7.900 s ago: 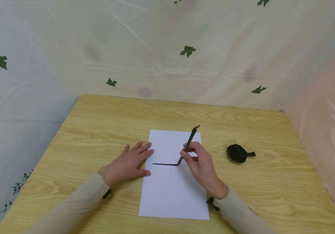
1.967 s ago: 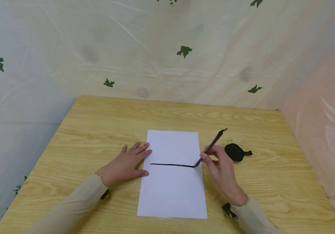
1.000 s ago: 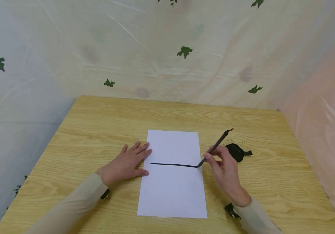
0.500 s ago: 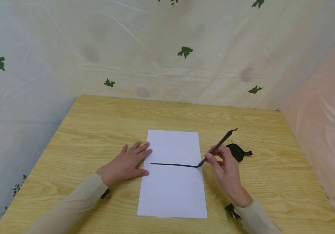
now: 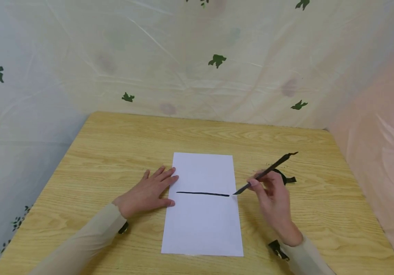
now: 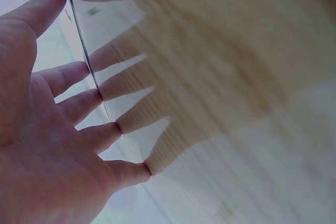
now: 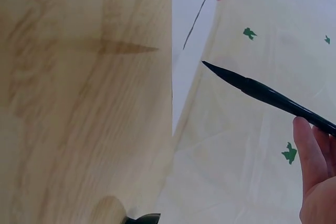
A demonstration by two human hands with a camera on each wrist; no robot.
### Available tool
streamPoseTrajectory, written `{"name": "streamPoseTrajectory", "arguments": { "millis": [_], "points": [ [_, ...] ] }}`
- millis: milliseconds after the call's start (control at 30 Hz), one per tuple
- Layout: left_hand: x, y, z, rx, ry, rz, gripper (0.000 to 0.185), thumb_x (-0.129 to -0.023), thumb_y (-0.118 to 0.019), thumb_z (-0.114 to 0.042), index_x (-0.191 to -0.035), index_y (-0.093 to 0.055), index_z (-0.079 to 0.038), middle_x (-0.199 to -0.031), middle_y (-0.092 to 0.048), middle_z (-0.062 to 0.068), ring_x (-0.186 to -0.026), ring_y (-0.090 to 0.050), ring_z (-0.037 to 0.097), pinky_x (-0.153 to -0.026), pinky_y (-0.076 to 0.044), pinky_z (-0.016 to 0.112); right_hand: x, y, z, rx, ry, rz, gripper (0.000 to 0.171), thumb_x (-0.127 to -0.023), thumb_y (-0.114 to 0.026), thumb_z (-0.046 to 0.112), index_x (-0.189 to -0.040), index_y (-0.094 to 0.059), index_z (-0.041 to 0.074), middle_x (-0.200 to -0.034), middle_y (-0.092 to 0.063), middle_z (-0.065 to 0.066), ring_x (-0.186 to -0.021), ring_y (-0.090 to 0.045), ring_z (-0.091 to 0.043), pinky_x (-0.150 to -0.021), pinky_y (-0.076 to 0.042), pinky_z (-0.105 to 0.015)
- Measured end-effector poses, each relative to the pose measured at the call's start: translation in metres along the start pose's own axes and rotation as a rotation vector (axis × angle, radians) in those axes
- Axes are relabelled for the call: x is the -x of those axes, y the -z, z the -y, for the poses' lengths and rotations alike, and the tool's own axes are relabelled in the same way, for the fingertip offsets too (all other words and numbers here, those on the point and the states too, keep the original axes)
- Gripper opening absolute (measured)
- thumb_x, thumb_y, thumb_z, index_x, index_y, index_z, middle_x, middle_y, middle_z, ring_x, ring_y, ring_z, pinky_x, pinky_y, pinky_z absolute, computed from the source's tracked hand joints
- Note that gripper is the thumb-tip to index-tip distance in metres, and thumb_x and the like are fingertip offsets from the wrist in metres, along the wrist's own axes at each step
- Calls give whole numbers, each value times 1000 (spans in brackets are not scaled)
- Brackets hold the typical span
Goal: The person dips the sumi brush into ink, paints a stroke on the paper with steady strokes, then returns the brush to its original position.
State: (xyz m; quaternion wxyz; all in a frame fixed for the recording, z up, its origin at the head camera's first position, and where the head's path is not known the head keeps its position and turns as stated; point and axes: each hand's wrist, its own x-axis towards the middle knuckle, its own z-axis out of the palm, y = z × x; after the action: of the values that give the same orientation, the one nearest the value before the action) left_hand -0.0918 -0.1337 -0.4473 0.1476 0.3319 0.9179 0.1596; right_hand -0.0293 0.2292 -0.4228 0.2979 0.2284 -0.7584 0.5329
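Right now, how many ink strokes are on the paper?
1. A single black horizontal stroke runs across the middle of the white paper, from near the left hand to the right edge, beside the brush tip. None looks hidden.

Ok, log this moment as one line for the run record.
left hand: flat on table, fingertips on paper edge | right hand: holds brush, tip lifted beside paper's right edge | black line: across paper | ink dish: behind right hand
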Motion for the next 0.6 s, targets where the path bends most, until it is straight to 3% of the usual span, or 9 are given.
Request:
{"name": "streamPoseTrajectory", "arguments": {
  "millis": [200,367,600],
  "points": [
    [0,-1,1,-12,-2,4,81,-97,-69,-50,-161,-39,-11,-170,-25,9,-157,-13,39,-115,-15,75,0,8,0,-131,8,-40,24,-96,-60,-16,-113,-46,-26,-106,-65,-14,-95,-72,-12,-78,-59,-23],
    [0,-1,1,-14,5,5,81,-96,-70,-50,-161,-39,-11,-170,-25,9,-158,-13,39,-115,-15,75,-1,15,3,-256,13,-75,29,-98,-60,-14,-112,-40,-28,-108,-66,-15,-97,-73,-17,-80,-60,-26],
    [0,0,-1,-15,10,13,81,-97,-69,-50,-161,-38,-11,-171,-24,9,-158,-12,39,-116,-14,75,-1,26,6,-323,34,-115,35,-98,-62,-10,-116,-37,-28,-109,-66,-15,-98,-73,-21,-80,-60,-26]
  ]
}}
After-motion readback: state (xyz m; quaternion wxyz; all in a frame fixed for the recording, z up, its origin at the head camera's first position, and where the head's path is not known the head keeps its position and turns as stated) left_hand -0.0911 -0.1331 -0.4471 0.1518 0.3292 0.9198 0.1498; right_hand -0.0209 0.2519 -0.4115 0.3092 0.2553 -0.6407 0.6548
